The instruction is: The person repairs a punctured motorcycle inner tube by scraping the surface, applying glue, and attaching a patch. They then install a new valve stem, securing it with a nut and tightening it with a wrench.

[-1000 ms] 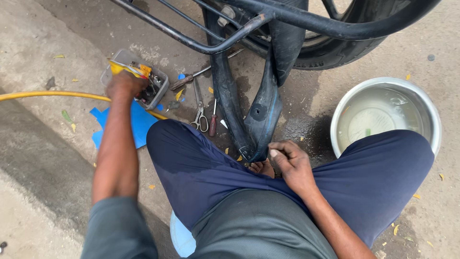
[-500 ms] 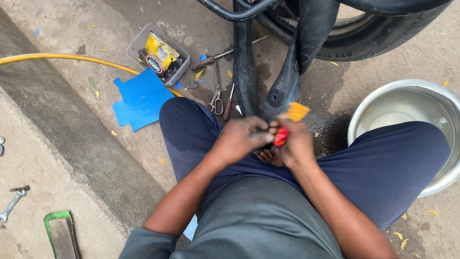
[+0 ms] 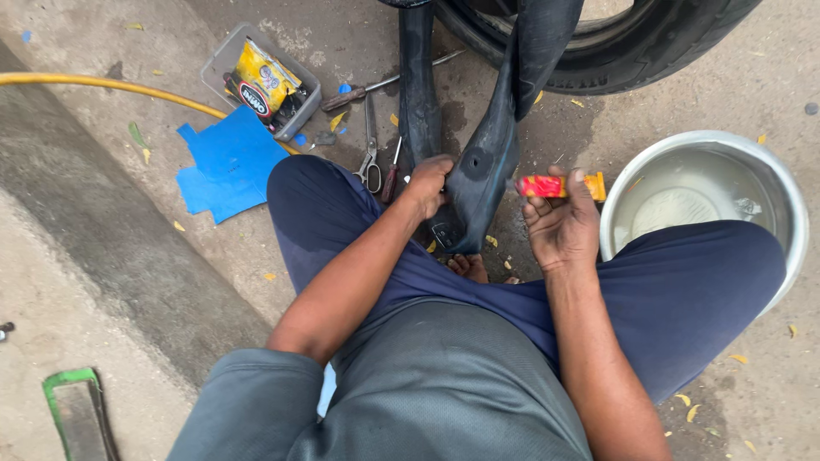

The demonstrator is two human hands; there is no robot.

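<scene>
A black rubber inner tube [image 3: 487,162] hangs down from the tyre [image 3: 615,51] and folds between my knees. My left hand [image 3: 427,183] grips the tube's left strand near the fold. My right hand [image 3: 559,222] holds a small red and yellow tube of glue [image 3: 555,185], its nozzle end pointing left at the rubber, just beside the inner tube. A round patch area shows on the tube's right strand.
A steel bowl of water [image 3: 794,213] sits at the right by my knee. A grey tray [image 3: 218,72] with a yellow packet, scissors [image 3: 370,162], a screwdriver [image 3: 367,90], blue sheet pieces [image 3: 226,162] and a yellow hose [image 3: 94,84] lie at the left.
My left hand came back from the tray to the inner tube. My two hands, together on the glue tube half a second ago, have parted; the right now holds the glue alone.
</scene>
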